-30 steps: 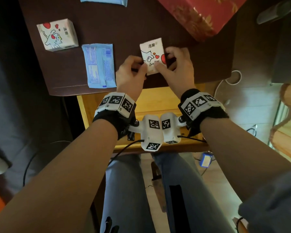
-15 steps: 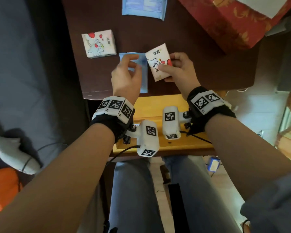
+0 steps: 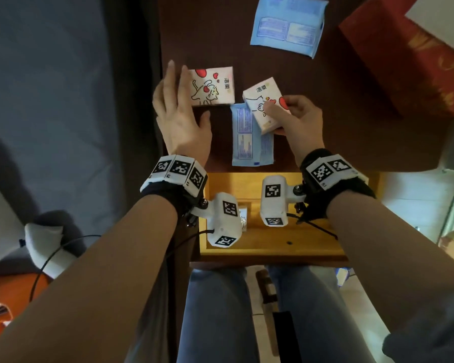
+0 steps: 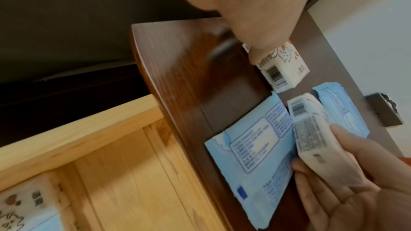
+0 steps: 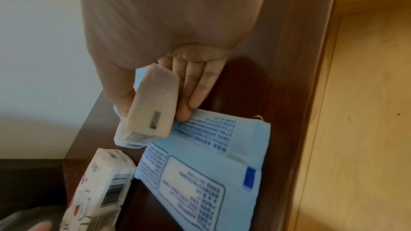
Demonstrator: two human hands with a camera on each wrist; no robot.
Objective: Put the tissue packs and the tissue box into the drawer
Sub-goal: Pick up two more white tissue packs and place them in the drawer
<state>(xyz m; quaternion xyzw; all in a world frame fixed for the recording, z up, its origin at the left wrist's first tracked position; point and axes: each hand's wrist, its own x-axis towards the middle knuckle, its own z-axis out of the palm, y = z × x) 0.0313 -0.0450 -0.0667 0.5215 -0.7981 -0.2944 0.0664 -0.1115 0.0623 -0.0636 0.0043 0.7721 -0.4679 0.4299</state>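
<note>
My right hand (image 3: 286, 113) pinches a white tissue pack (image 3: 262, 100) with a cartoon and red hearts, held just above the dark table; the right wrist view shows that held pack (image 5: 151, 104) between thumb and fingers. My left hand (image 3: 178, 106) is spread open at the left side of a second white cartoon pack (image 3: 212, 86), whose barcode end (image 4: 282, 69) shows in the left wrist view. A flat blue pack (image 3: 249, 137) lies under the held one, another blue pack (image 3: 286, 24) farther back. The red tissue box (image 3: 409, 56) stands at the right. The wooden drawer (image 3: 273, 247) is open below.
One white pack (image 4: 24, 203) lies inside the drawer (image 4: 133, 182) near its front. The dark table (image 3: 325, 142) ends just past my left hand, with a grey surface beyond. My knees are under the drawer front.
My left hand let go of the shared pack and reached left and forward to the second white pack, fingers now spread. My right hand kept its pack, which stays over the blue one.
</note>
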